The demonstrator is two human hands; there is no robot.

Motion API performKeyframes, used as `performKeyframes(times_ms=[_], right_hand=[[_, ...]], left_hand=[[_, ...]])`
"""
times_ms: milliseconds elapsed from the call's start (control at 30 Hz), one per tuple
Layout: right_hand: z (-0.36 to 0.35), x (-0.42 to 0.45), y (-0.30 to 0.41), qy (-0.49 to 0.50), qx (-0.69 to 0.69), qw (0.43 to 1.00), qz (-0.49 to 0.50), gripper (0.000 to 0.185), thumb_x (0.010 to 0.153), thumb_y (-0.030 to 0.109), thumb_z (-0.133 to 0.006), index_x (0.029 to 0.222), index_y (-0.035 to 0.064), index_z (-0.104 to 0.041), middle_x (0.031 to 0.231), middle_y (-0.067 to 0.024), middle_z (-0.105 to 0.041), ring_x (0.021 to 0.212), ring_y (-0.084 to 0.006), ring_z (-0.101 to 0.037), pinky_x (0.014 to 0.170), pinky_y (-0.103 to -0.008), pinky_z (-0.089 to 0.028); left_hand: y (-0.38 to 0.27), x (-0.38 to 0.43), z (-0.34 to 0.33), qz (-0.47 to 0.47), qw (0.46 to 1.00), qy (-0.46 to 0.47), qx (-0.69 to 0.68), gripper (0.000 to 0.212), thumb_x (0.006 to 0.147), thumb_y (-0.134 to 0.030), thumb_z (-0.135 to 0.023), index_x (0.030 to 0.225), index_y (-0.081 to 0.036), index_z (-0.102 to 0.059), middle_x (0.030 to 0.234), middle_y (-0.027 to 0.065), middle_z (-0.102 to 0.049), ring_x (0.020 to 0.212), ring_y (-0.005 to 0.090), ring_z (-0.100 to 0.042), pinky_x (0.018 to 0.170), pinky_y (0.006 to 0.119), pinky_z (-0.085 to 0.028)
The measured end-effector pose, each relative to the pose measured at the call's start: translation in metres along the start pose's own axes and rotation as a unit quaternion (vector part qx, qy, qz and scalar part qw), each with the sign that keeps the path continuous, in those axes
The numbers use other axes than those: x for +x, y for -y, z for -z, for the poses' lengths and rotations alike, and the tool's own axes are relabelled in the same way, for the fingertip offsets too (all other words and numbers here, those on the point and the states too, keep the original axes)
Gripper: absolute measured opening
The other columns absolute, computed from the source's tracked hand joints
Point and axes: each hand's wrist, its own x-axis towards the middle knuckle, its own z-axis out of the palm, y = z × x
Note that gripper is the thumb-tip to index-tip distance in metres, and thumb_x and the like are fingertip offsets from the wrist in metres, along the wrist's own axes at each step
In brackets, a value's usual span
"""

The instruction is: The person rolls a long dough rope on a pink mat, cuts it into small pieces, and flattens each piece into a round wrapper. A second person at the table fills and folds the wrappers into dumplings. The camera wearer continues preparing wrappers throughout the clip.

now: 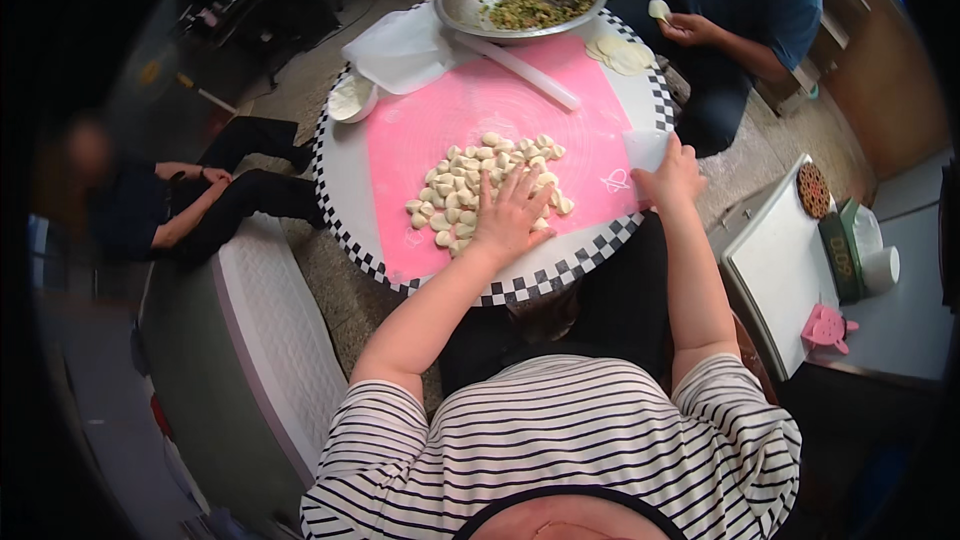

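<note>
Many small pieces of pale dough (pixel 452 199) lie heaped on a pink silicone kneading mat (pixel 420 120), on a round table with a checkered rim (pixel 525 286). My left hand (pixel 512 214) rests palm down over the right part of the heap, fingers spread and touching some pieces, which it partly hides. At the mat's right edge, my right hand (pixel 675 174) grips a flat, translucent plastic sheet that looks like a dough scraper (pixel 643 146). A pale rolling pin (pixel 529 75) lies across the far part of the mat.
A steel bowl of chopped filling (pixel 450 7) stands at the back. Near it are a white plastic sheet (pixel 397 52), a bowl of flour (pixel 351 101) and stacked dough wrappers (pixel 626 56). One person's hand (pixel 690 28) holds a wrapper; another person sits left, hands together (pixel 217 175).
</note>
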Motion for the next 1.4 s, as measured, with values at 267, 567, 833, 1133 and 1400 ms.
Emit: performKeyframes(times_ms=[267,567,833,1133,1400], right_hand=[[-0.026,0.002,-0.003,-0.009,0.251,0.941,0.229,0.063,0.084,0.007,-0.067,0.143,0.0129,-0.046,0.097,-0.0205,-0.068,0.091,-0.0380,-0.067,0.083,-0.0447,-0.052],[-0.011,0.062,0.039,-0.133,0.155,0.939,0.275,0.022,0.087,0.012,-0.065,0.109,0.0102,-0.062,0.079,-0.0157,-0.068,0.077,-0.0356,-0.066,0.068,-0.0449,-0.050],[-0.034,0.069,0.089,-0.147,0.145,0.886,0.414,0.017,0.079,0.008,-0.069,0.094,0.0122,-0.061,0.069,-0.0099,-0.064,0.068,-0.0311,-0.064,0.064,-0.0456,-0.046],[-0.042,0.118,0.098,-0.151,0.118,0.876,0.442,0.015,0.079,0.007,-0.069,0.091,0.0125,-0.062,0.069,-0.0093,-0.062,0.068,-0.0313,-0.063,0.065,-0.0448,-0.046],[-0.065,0.078,0.128,-0.133,0.126,0.842,0.508,0.006,0.082,0.011,-0.068,0.086,0.0116,-0.063,0.064,-0.0091,-0.061,0.065,-0.0295,-0.062,0.059,-0.0428,-0.047]], left_hand=[[0.024,-0.019,0.027,0.044,0.998,-0.016,-0.034,0.072,0.083,-0.057,-0.069,0.142,-0.019,-0.051,0.155,0.0085,-0.041,0.145,0.0282,-0.035,0.120,0.059,-0.013],[0.151,-0.019,0.017,0.152,0.970,-0.065,-0.181,0.059,0.094,-0.043,-0.061,0.138,-0.004,-0.053,0.146,0.0229,-0.049,0.138,0.0378,-0.043,0.115,0.048,-0.032],[0.147,0.122,-0.030,0.142,0.972,0.120,-0.147,0.076,0.098,-0.055,-0.046,0.153,-0.003,-0.033,0.160,0.0206,-0.028,0.149,0.0358,-0.025,0.122,0.044,-0.021],[0.103,0.149,-0.028,-0.055,0.952,0.170,-0.248,0.062,0.103,-0.047,-0.040,0.150,-0.007,-0.041,0.158,0.0193,-0.033,0.151,0.0316,-0.024,0.122,0.044,-0.018],[0.133,0.069,0.012,0.143,0.897,0.039,-0.417,0.029,0.097,-0.020,-0.062,0.123,-0.009,-0.069,0.116,0.0099,-0.071,0.098,0.0166,-0.069,0.087,0.031,-0.054]])
